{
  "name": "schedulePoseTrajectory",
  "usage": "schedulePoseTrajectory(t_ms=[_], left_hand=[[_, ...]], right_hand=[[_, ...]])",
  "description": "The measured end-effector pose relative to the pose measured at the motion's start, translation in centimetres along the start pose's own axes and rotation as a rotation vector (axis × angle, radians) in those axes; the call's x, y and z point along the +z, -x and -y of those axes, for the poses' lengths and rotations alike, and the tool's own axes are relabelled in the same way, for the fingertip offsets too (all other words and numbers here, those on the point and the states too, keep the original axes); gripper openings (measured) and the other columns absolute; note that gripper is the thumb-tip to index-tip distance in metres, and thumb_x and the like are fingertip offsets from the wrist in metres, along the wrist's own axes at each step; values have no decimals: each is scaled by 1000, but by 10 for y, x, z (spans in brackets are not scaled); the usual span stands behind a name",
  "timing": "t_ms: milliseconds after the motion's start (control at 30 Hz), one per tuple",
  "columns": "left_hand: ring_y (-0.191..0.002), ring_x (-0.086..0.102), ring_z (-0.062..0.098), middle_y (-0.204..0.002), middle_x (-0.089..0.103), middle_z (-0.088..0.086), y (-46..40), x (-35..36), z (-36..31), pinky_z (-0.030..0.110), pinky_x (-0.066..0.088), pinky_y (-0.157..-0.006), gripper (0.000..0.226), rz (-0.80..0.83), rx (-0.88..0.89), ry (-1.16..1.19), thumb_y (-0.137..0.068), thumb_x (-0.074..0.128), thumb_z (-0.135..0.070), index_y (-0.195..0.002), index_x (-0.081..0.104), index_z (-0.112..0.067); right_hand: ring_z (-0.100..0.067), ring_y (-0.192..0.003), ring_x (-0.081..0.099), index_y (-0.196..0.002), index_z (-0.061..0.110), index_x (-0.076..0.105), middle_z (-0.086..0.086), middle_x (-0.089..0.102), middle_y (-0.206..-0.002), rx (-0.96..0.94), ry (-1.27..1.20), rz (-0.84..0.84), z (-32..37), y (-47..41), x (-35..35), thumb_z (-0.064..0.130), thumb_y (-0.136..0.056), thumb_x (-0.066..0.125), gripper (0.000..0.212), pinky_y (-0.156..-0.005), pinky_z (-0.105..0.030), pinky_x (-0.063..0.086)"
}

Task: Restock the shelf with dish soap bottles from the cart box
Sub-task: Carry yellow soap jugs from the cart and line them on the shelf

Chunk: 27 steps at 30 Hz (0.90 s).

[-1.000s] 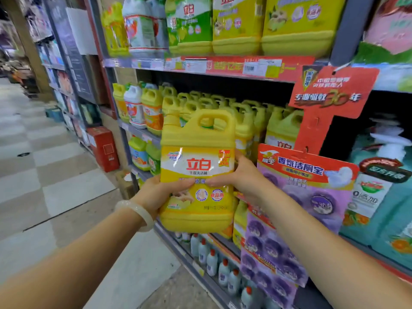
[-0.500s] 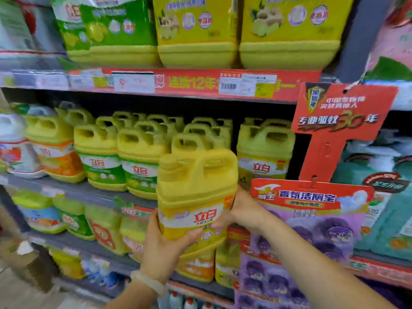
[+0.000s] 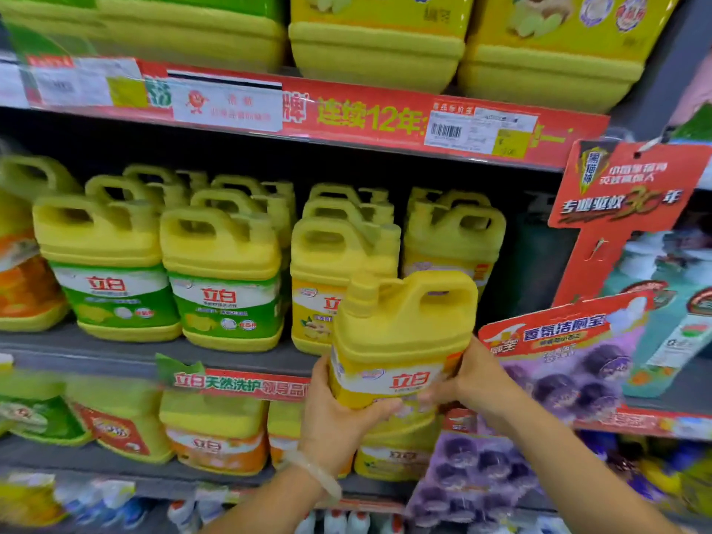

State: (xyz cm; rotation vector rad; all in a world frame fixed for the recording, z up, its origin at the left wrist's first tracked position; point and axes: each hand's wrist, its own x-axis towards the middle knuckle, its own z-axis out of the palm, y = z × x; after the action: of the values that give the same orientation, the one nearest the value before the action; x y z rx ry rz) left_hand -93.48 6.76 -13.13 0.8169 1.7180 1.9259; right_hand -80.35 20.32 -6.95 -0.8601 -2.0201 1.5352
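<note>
- Hands are both gripping one yellow dish soap bottle (image 3: 400, 341), holding it upright in front of the middle shelf (image 3: 115, 354).
- Left hand (image 3: 339, 414) is wrapping the bottle's lower left side, thumb lying across the label; a pale bracelet (image 3: 319, 474) is sitting on that wrist.
- Right hand (image 3: 468, 379) is clasping the lower right side, fingers curling onto the front of the label.
- Bottle is hovering just in front of the shelf edge, overlapping a yellow-label bottle (image 3: 327, 287) that is standing at the front of its row.
- Green-label bottles (image 3: 223, 279) are standing in rows to the left on the same shelf.
- Red price strip (image 3: 346, 117) is running along the shelf above, with big yellow jugs (image 3: 377, 52) sitting on top.
- Purple hanging packs (image 3: 558, 364) are dangling just right of the right wrist, below a red hang sign (image 3: 624, 186).
- Cart box is out of frame.
</note>
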Motion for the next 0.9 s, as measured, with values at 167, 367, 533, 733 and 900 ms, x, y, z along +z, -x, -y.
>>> schedulePoseTrajectory(t_ms=[167, 367, 533, 733, 900], left_hand=[[-103, 65, 11, -109, 68, -6, -7, 9, 5, 47, 56, -84, 94, 116, -63, 7, -36, 92, -36, -119, 51, -28], [-99, 66, 6, -108, 69, -9, -24, 24, -2, 38, 57, -82, 93, 155, -52, 0, -37, 92, -37, -121, 52, -27], [-85, 72, 18, -97, 73, 1, -37, 35, -7, 35, 59, -58, 80, 164, -90, 99, -42, 92, -19, -113, 55, -20], [-98, 69, 22, -105, 70, 2, -49, 50, -18, 47, 59, -71, 83, 137, -38, 141, -40, 91, -29, -114, 53, -23], [-108, 63, 16, -117, 64, 2, -51, 64, -14, 47, 54, -89, 97, 43, 8, 57, -43, 91, -31, -127, 47, -16]], right_hand=[[-21, -87, 72, -107, 7, 60, -11, 74, -95, 12, 28, -56, -14, 12, -8, -15, -52, 83, 64, -70, -32, 59], [-13, -91, 69, -109, 21, 51, -2, 69, -101, -74, 29, -186, -14, 12, -18, -13, -57, 81, 69, -71, -27, 58], [1, -99, 64, -120, 34, 47, 11, 66, -108, -204, 39, -220, -12, 7, -19, -10, -66, 76, 75, -74, -14, 53], [-6, -117, 56, -127, 44, 39, 16, 59, -121, -276, 39, -255, -8, -6, -28, -9, -70, 73, 85, -93, -26, 51], [-2, -118, 53, -128, 51, 27, 23, 53, -122, -234, 89, -256, -7, -13, -24, -7, -76, 69, 87, -103, -38, 45]])
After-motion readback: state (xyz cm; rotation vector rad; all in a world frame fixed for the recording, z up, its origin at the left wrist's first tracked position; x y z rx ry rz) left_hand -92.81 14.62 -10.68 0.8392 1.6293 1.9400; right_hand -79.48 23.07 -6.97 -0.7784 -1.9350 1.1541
